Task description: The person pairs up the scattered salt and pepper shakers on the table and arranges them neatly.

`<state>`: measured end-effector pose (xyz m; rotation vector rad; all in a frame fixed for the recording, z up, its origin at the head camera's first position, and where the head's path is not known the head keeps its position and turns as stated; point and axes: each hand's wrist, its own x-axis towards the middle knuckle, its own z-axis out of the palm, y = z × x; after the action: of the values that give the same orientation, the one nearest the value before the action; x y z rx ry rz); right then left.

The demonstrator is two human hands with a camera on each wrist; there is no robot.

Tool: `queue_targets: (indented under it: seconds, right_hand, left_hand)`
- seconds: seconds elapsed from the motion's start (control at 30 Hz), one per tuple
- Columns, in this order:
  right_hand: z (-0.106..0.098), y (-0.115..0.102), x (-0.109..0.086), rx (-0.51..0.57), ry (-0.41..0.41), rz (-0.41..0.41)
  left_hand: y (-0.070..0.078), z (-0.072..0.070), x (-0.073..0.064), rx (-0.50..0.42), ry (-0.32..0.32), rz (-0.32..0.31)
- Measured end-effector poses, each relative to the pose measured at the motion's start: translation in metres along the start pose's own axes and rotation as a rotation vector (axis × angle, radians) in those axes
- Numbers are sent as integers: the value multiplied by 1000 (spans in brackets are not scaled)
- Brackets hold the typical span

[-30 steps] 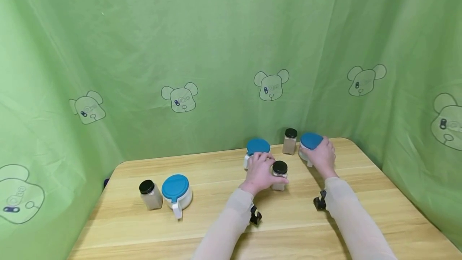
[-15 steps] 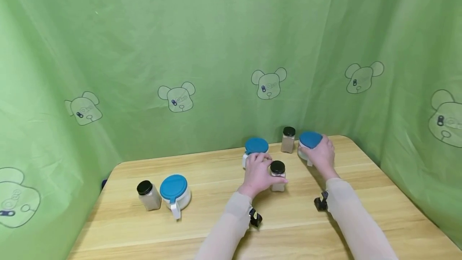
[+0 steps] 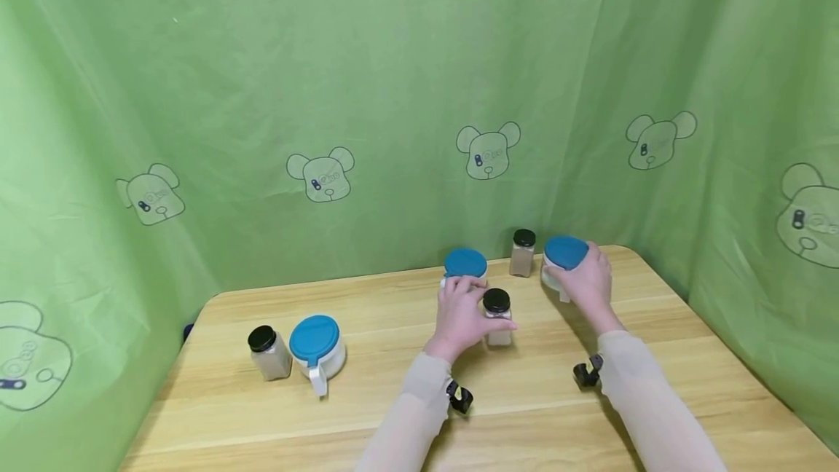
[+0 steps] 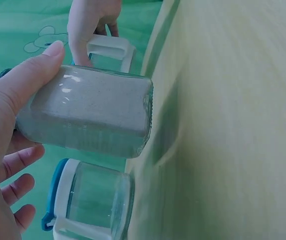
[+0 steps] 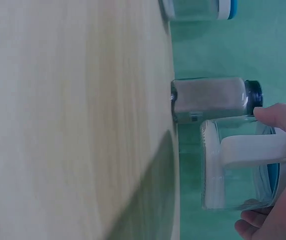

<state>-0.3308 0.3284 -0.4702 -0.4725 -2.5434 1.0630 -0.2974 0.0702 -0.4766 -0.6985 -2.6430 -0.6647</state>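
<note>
My left hand grips a square glass jar with a black lid and pale powder inside. In the left wrist view the thumb lies along its side, and its base is close over the table. My right hand holds a round glass canister with a blue lid and a white handle. The right wrist view has a gap between its base and the tabletop. Just behind my left fingers stands another blue-lidded canister, partly hidden by them.
A black-lidded jar of brownish powder stands at the back edge, left of the right hand's canister. Another black-lidded jar and a blue-lidded canister stand together at left. Green curtain surrounds the wooden table.
My left hand and its jar have shifted slightly left. The canister in my right hand has risen a little.
</note>
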Motion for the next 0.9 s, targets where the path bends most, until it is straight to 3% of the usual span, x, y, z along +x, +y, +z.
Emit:
queue_targets:
  seconds: [0.9]
  right_hand:
    - [-19,-28,-49,30,12,-49]
  left_hand:
    - [-14,-29,-18,-121,75,-117]
